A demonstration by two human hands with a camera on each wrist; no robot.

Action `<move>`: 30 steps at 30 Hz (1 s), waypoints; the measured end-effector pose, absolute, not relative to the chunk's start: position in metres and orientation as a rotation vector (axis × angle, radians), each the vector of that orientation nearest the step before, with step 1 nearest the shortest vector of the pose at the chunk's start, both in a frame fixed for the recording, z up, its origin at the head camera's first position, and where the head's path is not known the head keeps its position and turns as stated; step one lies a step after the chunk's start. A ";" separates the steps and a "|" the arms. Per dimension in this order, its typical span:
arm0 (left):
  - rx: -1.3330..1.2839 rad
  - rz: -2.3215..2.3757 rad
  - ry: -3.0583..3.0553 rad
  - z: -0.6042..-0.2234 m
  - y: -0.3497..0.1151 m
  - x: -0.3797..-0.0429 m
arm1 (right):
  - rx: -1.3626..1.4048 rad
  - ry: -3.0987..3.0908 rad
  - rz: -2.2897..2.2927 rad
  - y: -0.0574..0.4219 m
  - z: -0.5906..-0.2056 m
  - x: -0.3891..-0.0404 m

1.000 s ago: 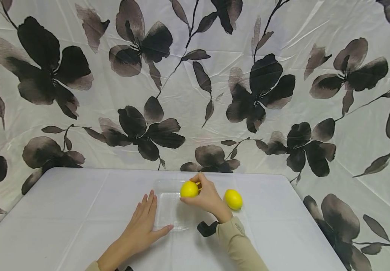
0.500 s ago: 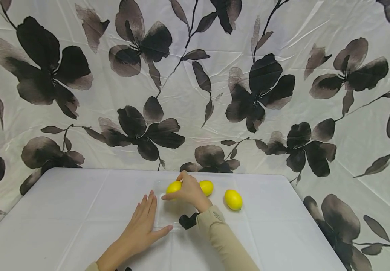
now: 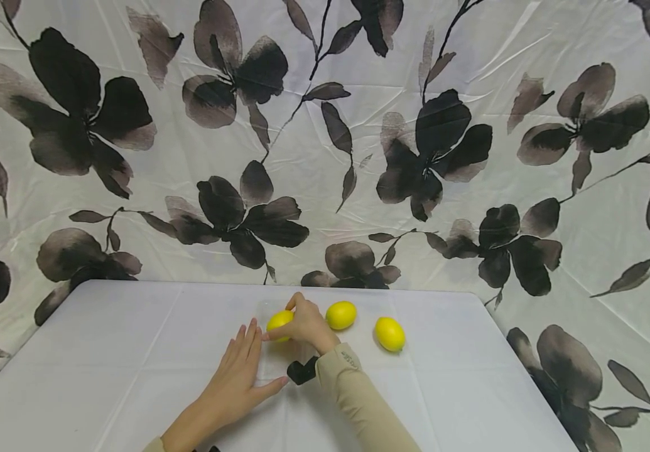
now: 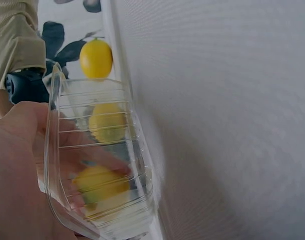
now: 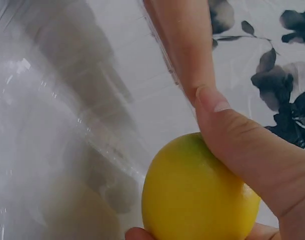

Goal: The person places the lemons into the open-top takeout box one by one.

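Note:
My right hand [image 3: 309, 323] pinches a yellow lemon [image 3: 279, 323] between thumb and fingers, low over the left part of a clear plastic container [image 4: 53, 150]. Seen from the right wrist, that lemon [image 5: 192, 192] has a greenish patch near the thumb. My left hand [image 3: 231, 380] lies along the container's left side with straight fingers, its thumb stretched toward the near edge. A second lemon [image 3: 341, 315] sits just right of my right hand; the left wrist view shows it through the clear plastic. Farther right on the white tabletop is a third lemon [image 3: 389, 333].
A white cloth covers the table [image 3: 104, 351], its far edge running against a hanging sheet [image 3: 347, 157] with dark printed flowers. A black device [image 3: 302, 371] is strapped at the right wrist, by a beige sleeve [image 3: 353, 395].
My right hand has carried its lemon leftward and slightly lower, toward my left fingers. This uncovers the second lemon behind it. The left hand stays in place.

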State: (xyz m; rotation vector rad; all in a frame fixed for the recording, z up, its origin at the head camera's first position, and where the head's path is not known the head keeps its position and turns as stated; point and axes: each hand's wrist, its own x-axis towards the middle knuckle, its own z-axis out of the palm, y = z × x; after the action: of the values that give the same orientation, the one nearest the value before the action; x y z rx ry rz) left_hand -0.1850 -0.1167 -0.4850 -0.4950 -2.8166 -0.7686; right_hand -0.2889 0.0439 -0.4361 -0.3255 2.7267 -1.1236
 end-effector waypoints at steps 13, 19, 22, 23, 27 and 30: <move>-0.490 -0.763 -2.825 -0.486 -0.117 -0.186 | -0.317 2.684 -1.196 0.045 -0.442 -0.290; -0.495 -0.761 -2.817 -0.488 -0.118 -0.187 | -0.329 2.771 -1.140 0.046 -0.440 -0.288; -0.495 -0.761 -2.814 -0.488 -0.118 -0.187 | -0.360 2.788 -1.141 0.046 -0.437 -0.286; -0.495 -0.762 -2.815 -0.488 -0.118 -0.187 | -0.370 2.790 -1.142 0.046 -0.436 -0.286; -0.494 -0.769 -2.828 -0.488 -0.118 -0.187 | -0.366 2.784 -1.146 0.048 -0.434 -0.285; -0.493 -0.776 -2.840 -0.488 -0.118 -0.188 | -0.358 2.785 -1.142 0.049 -0.433 -0.287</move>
State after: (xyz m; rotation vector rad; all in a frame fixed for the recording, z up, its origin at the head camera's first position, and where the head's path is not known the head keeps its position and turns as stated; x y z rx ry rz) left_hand -0.1876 -0.1179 -0.4882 -0.4927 -2.8405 -0.7762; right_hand -0.2866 0.0488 -0.4332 -0.3578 2.7849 -1.1420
